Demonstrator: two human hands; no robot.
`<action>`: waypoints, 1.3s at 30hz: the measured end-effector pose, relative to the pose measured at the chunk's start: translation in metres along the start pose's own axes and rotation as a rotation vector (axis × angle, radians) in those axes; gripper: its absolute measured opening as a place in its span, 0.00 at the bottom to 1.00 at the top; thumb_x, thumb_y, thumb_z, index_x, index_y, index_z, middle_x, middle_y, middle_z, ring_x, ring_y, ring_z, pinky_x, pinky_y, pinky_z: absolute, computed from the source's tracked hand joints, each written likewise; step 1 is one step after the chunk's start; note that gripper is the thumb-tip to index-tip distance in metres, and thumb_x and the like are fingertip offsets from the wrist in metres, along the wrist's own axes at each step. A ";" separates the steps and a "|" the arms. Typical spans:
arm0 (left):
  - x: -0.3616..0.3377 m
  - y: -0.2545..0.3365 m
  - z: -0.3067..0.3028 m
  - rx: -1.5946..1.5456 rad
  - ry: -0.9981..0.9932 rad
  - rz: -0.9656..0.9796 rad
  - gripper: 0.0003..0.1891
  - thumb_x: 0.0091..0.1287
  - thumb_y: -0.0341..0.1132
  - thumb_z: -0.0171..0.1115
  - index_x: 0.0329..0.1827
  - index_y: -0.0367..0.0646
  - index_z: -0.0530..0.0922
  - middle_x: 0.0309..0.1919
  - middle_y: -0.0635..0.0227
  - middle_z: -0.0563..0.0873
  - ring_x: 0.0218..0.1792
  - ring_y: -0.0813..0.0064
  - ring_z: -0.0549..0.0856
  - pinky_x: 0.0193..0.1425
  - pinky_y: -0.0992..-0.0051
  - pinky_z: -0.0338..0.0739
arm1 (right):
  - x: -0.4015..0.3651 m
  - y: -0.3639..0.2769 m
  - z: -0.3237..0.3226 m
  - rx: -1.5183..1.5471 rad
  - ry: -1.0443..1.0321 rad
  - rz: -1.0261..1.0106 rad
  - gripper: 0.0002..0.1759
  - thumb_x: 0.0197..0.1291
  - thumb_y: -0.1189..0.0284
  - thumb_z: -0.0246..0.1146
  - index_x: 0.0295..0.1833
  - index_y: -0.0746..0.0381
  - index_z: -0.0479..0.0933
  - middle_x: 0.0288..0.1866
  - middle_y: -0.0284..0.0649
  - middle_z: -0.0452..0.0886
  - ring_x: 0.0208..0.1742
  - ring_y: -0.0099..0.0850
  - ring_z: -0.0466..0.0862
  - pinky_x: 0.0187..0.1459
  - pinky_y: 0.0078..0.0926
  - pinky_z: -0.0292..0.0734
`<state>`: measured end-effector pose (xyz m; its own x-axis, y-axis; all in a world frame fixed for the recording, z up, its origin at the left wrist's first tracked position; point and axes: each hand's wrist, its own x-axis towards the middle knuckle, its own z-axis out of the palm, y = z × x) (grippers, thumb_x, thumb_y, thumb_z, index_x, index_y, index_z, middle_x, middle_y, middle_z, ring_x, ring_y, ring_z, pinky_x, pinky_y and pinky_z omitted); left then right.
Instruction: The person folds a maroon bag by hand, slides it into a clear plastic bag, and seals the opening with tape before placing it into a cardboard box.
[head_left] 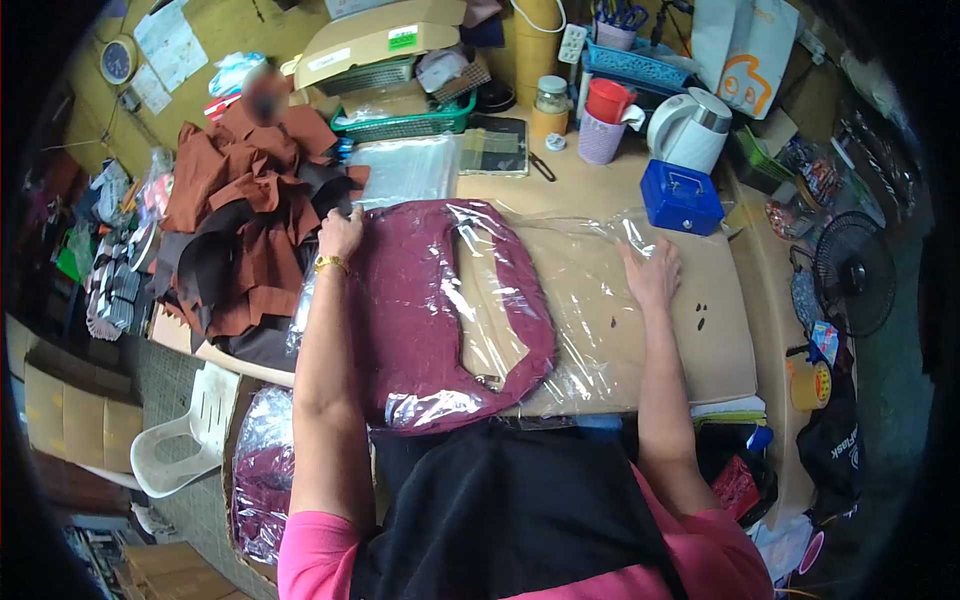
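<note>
A maroon fabric bag with a wide looped strap lies flat inside a clear plastic bag, which stretches past it to the right. At the upper left edge of this package is my left hand, its fingers curled closed on the plastic. My right hand rests over the right end of the plastic, fingers apart and pressed on it. Beneath both lies a brown cardboard sheet with a few small dark holes or marks near my right hand.
Brown and black fabric pieces are heaped at the left. A blue cash box, a white kettle and a lilac cup stand at the back right. Flat clear plastic bags lie behind the package. A fan is at far right.
</note>
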<state>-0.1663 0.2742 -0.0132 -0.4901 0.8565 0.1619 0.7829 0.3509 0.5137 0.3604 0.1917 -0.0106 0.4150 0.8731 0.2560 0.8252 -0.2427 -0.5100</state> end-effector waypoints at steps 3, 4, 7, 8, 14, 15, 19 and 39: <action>0.019 0.010 0.003 0.057 -0.088 -0.041 0.44 0.66 0.69 0.53 0.56 0.28 0.81 0.56 0.34 0.82 0.62 0.43 0.81 0.67 0.58 0.74 | 0.022 -0.025 0.014 -0.122 -0.045 0.102 0.45 0.56 0.38 0.66 0.68 0.62 0.70 0.71 0.56 0.66 0.72 0.53 0.66 0.68 0.56 0.62; 0.020 0.012 0.002 0.010 -0.099 0.010 0.44 0.65 0.70 0.54 0.51 0.27 0.83 0.52 0.34 0.84 0.60 0.44 0.82 0.65 0.58 0.75 | 0.031 -0.028 0.024 -0.222 -0.026 0.097 0.42 0.55 0.38 0.67 0.62 0.62 0.76 0.66 0.57 0.72 0.69 0.50 0.72 0.65 0.51 0.67; 0.015 0.016 0.000 -0.016 -0.040 0.134 0.41 0.66 0.68 0.57 0.38 0.25 0.85 0.42 0.34 0.86 0.51 0.43 0.86 0.57 0.57 0.78 | 0.071 0.003 0.065 0.161 -0.150 -0.014 0.33 0.58 0.41 0.67 0.46 0.64 0.80 0.48 0.56 0.82 0.53 0.49 0.83 0.54 0.47 0.75; 0.018 0.010 -0.005 -0.089 -0.017 0.115 0.38 0.67 0.65 0.59 0.34 0.27 0.85 0.40 0.36 0.87 0.47 0.44 0.87 0.55 0.56 0.78 | 0.078 0.012 0.055 0.162 -0.147 -0.011 0.33 0.58 0.41 0.67 0.46 0.64 0.80 0.48 0.56 0.82 0.53 0.49 0.83 0.54 0.47 0.75; -0.010 0.032 -0.022 0.076 0.530 0.244 0.32 0.67 0.58 0.65 0.66 0.47 0.71 0.50 0.51 0.85 0.51 0.52 0.84 0.49 0.52 0.77 | 0.069 -0.005 -0.013 0.395 0.228 0.126 0.20 0.67 0.55 0.63 0.46 0.63 0.78 0.46 0.54 0.83 0.49 0.50 0.83 0.52 0.50 0.74; -0.033 0.062 -0.041 0.084 0.534 0.208 0.25 0.70 0.55 0.62 0.63 0.50 0.74 0.63 0.55 0.78 0.62 0.54 0.78 0.57 0.51 0.74 | 0.065 -0.011 -0.019 0.345 0.396 0.014 0.20 0.67 0.55 0.63 0.51 0.61 0.78 0.53 0.52 0.82 0.55 0.49 0.80 0.57 0.50 0.70; -0.076 0.085 -0.013 0.288 0.271 0.619 0.26 0.76 0.54 0.52 0.73 0.56 0.70 0.77 0.60 0.66 0.80 0.55 0.60 0.77 0.35 0.48 | -0.019 -0.058 -0.008 0.172 0.201 -0.531 0.29 0.66 0.55 0.63 0.68 0.56 0.72 0.74 0.51 0.67 0.76 0.49 0.63 0.74 0.62 0.49; -0.097 0.039 -0.006 0.211 0.027 0.357 0.37 0.76 0.64 0.42 0.82 0.55 0.57 0.82 0.55 0.55 0.83 0.51 0.48 0.78 0.32 0.35 | -0.045 0.014 -0.019 -0.046 -0.073 -0.118 0.29 0.61 0.54 0.69 0.57 0.68 0.76 0.60 0.57 0.73 0.61 0.54 0.73 0.62 0.53 0.68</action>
<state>-0.0902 0.2026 -0.0034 -0.1816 0.9292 0.3220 0.9655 0.1064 0.2375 0.3606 0.1407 -0.0140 0.2861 0.9247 0.2512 0.8842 -0.1538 -0.4411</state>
